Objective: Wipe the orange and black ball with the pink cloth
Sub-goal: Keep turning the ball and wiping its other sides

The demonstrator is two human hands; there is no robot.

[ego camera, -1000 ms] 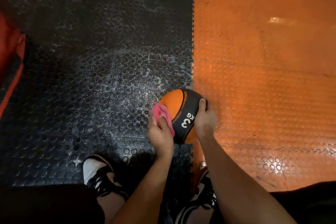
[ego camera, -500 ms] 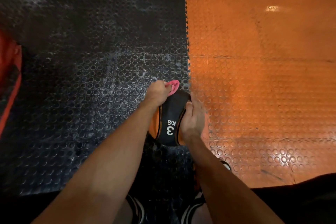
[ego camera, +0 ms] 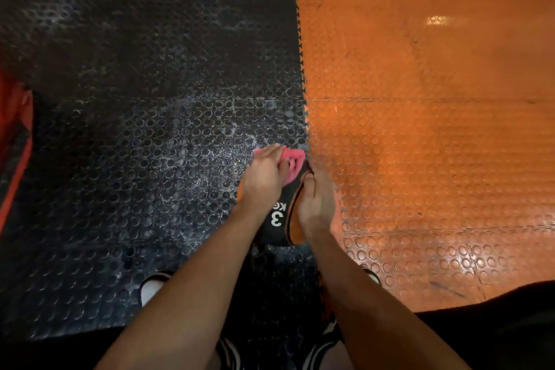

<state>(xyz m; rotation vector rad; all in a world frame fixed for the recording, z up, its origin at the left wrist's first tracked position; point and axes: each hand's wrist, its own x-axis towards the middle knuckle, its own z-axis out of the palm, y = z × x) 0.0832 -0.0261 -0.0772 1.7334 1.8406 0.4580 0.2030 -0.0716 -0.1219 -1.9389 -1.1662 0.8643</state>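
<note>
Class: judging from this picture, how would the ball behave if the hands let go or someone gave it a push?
The ball is round, so it would probably roll across the studded floor. Its "3 KG" marking suggests it is heavy for its size. The right hand steadying it hints it shifts under the cloth.

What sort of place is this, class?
Probably a gym: the orange and black ball marked "3 KG" looks like a medicine ball, lying where black studded rubber floor tiles interlock with orange studded rubber floor tiles.
</note>
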